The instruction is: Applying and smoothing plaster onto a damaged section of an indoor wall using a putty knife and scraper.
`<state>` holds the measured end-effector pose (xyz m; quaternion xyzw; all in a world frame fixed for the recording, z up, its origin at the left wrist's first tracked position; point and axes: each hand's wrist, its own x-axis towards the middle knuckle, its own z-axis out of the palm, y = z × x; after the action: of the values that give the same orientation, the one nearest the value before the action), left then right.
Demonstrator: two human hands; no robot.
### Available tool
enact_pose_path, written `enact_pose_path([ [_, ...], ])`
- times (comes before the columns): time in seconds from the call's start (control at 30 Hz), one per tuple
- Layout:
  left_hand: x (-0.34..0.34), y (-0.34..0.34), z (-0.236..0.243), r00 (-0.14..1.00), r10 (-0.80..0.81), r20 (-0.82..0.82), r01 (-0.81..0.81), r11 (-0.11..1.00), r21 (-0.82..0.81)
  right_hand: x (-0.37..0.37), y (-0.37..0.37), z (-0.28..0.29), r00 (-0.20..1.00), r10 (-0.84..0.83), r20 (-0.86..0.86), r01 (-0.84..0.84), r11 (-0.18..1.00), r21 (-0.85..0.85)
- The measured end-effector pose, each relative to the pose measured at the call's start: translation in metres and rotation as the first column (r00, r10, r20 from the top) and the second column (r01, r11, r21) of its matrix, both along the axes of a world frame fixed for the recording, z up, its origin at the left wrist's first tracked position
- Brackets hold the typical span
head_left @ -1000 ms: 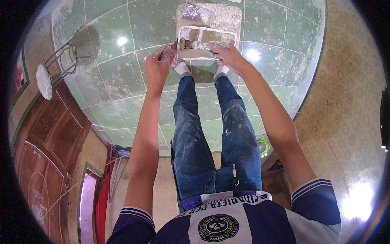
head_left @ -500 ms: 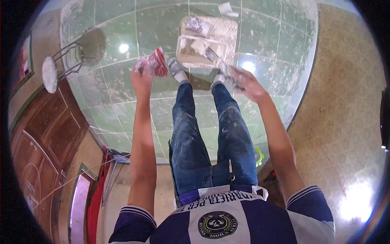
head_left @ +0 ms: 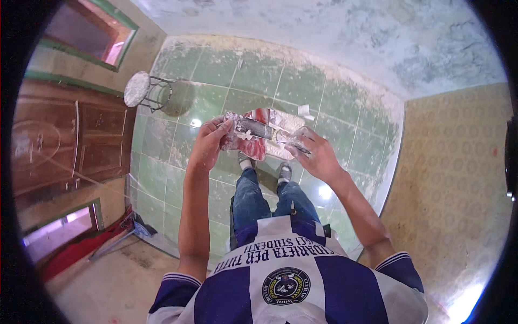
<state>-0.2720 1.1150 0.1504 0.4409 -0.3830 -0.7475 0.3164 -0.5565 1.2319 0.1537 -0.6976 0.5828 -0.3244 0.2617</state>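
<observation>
The left hand [head_left: 209, 141] pinches the left end of a red-and-white sheet [head_left: 251, 148], which is held up in front of the body, above the floor. The right hand [head_left: 318, 154] is curled around the handle of a scraper [head_left: 260, 130], just right of the sheet. The dark strip lying across the sheet looks like the scraper's blade, though smears and overlap make its outline hard to tell. Beside that strip, a lump of white paste [head_left: 247, 135] sits on the sheet.

The sheet looks light and somewhat bendable, so the left end, with fingers beneath for support, seems the place to hold it. The paste is probably soft and slippery and could slide if the sheet tips; the scraper should be stiff, best held by its handle.

A pale crusted board [head_left: 288, 120] shows past the sheet's right edge, lower down. Green tiled floor [head_left: 162, 175] stretches left of the sheet toward a round stool [head_left: 137, 89], well apart; a patterned wall [head_left: 448, 178] bounds the sheet's right side, also well apart.
</observation>
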Motion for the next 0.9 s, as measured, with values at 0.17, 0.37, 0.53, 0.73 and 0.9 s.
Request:
enact_pose_path([
  [0.17, -0.010, 0.043, 0.051, 0.995, 0.049, -0.089, -0.050, 0.999, -0.012, -0.045, 0.022, 0.062, 0.961, 0.113, -0.252, -0.155, 0.976, -0.153],
  [0.37, -0.004, 0.079, 0.071, 0.980, 0.170, -0.108, -0.175, 0.984, -0.040, -0.072, 0.036, 0.123, 0.968, 0.245, -0.061, -0.249, 0.967, -0.055],
  [0.53, 0.002, 0.100, 0.107, 0.973, 0.158, -0.171, -0.171, 0.983, -0.069, -0.026, 0.035, 0.123, 0.931, 0.352, 0.095, -0.331, 0.925, -0.186],
  [0.73, 0.049, 0.117, 0.098, 0.930, 0.344, -0.126, -0.351, 0.936, -0.036, -0.035, 0.040, 0.110, 0.959, 0.278, -0.044, -0.278, 0.960, 0.014],
  [0.9, 0.055, 0.137, 0.097, 0.813, 0.521, -0.260, -0.549, 0.835, -0.043, 0.017, 0.055, 0.127, 0.896, -0.047, 0.441, -0.192, 0.855, 0.482],
])
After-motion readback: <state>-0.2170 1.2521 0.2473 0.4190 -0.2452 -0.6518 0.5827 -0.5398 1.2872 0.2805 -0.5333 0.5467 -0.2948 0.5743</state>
